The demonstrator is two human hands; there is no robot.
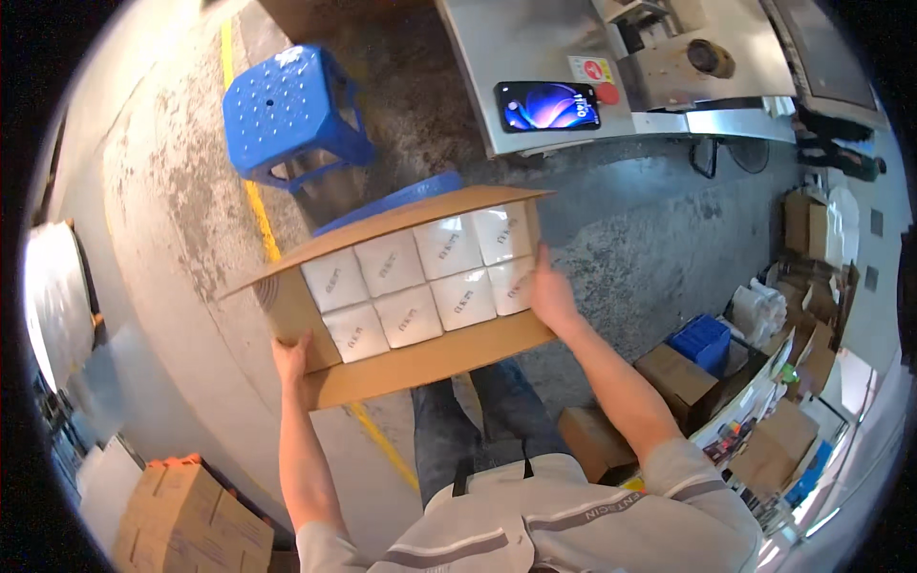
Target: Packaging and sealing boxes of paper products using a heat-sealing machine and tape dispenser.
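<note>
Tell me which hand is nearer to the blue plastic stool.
Left. The left hand grips the open cardboard box at its left end, below the blue stool. The right hand holds the box's right end, farther across from the stool.

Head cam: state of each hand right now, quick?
Left hand: closed on the left end of the open cardboard box of white packs.
Right hand: gripping the box's right end.

Both hands, left [289, 361] and right [551, 296], gripping.
</note>
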